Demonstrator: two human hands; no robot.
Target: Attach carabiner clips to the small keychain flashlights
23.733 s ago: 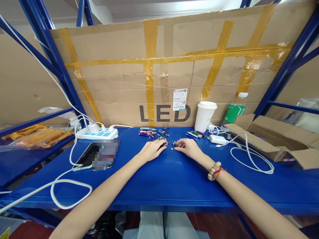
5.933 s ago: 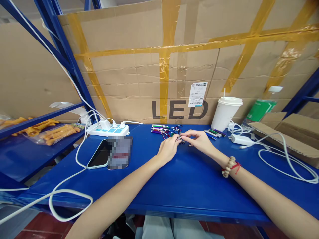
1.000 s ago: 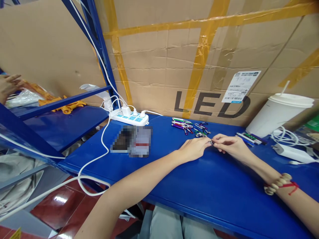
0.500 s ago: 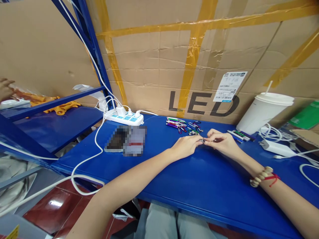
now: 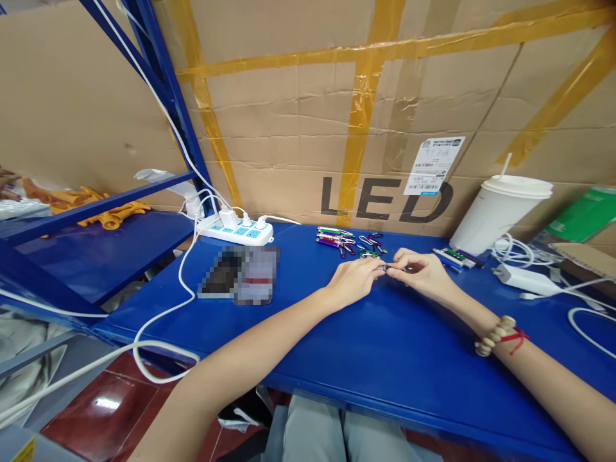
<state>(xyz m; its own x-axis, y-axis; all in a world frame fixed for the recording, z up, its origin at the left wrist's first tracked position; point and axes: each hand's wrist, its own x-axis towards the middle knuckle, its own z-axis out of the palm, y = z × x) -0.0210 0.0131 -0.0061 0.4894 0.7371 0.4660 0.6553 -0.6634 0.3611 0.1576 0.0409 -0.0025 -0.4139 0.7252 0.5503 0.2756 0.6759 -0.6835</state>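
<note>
Over the blue tabletop, my left hand and my right hand meet fingertip to fingertip. Both are closed in a pinch around a small dark, shiny metal piece, mostly covered by the fingers. Just beyond my left hand lie several slim coloured metal tubes with carabiner clips, in silver, green and purple. Loose carabiner clips sit beside them, and small metal parts lie close to my fingers. Behind my right wrist is a group of slim tubes in blue, silver, green and black.
A white power strip with plugs and two blurred phone-like slabs lie left. A white lidded cup with a straw, a charger and cables stand right. Behind rises a large taped carton; a blue shelf post is left.
The view has shifted slightly, so most things appear a little further left. Both hands still pinch the small metal piece. The other person's hand at the far left edge is largely out of view.
</note>
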